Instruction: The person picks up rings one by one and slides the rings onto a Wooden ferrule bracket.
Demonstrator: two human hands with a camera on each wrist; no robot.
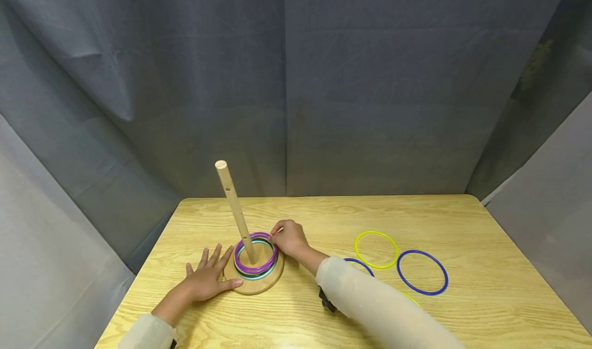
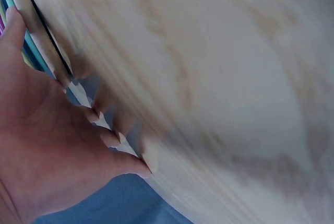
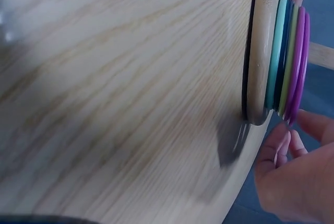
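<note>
Flat left hand [image 1: 205, 279] beside base [image 1: 259, 286]

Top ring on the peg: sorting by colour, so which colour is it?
Purple; the top ring shows best in the head view.

a staged recording booth — grey curtains [image 1: 287, 81] on every side of a bare wooden table [image 1: 324, 308]

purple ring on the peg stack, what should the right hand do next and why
Probably let go of the purple ring and reach for a loose ring, such as the yellow ring. The purple ring already lies round the peg on top of the stack, the right hand fingers only at its edge. The left hand lies flat, thumb on the base.
</note>
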